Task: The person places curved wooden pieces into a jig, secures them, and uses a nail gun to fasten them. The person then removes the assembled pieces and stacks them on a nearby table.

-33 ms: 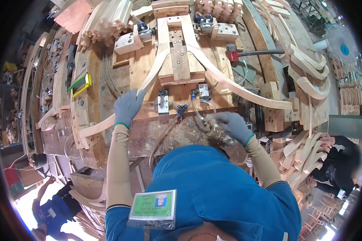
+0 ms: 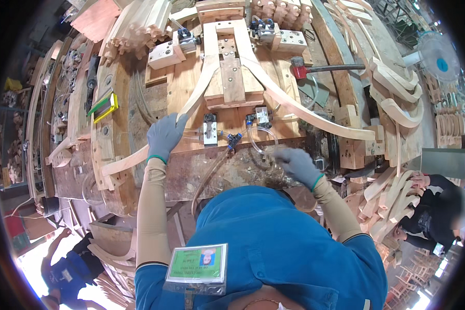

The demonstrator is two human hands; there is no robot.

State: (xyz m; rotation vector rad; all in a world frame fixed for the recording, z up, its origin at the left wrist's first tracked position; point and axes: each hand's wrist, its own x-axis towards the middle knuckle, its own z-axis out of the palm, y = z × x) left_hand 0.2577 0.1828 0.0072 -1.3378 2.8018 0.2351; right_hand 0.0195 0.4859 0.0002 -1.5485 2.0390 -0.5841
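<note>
From my end of the feed, the gloved fingers of the left hand (image 2: 164, 137) are wrapped over the left curved wooden rail (image 2: 126, 164), fingertips across its far edge; the underside of the grip is hidden from me. I judge that the hold steadies the long, unsupported middle of the rail. The right hand (image 2: 298, 166) is blurred, hanging above the front of the workbench (image 2: 183, 178) near a loop of clear air tubing (image 2: 277, 138) — I cannot tell whether its fingers are loose or pinching something.

Farther out, the left rail runs up beside a stepped wooden block (image 2: 233, 85), and the right curved wooden rail (image 2: 305, 111) mirrors it on the other side. Their outer ends rest at the left end block (image 2: 110, 179) and the right end block (image 2: 375, 139), which seem placed to fix the spread. Left and right pneumatic clamps (image 2: 173, 51) (image 2: 283, 40) flank the upper ends, probably to press them inward. Beyond the right rail lies a red-headed mallet (image 2: 298, 71) — within easy reach, presumably on purpose.
</note>
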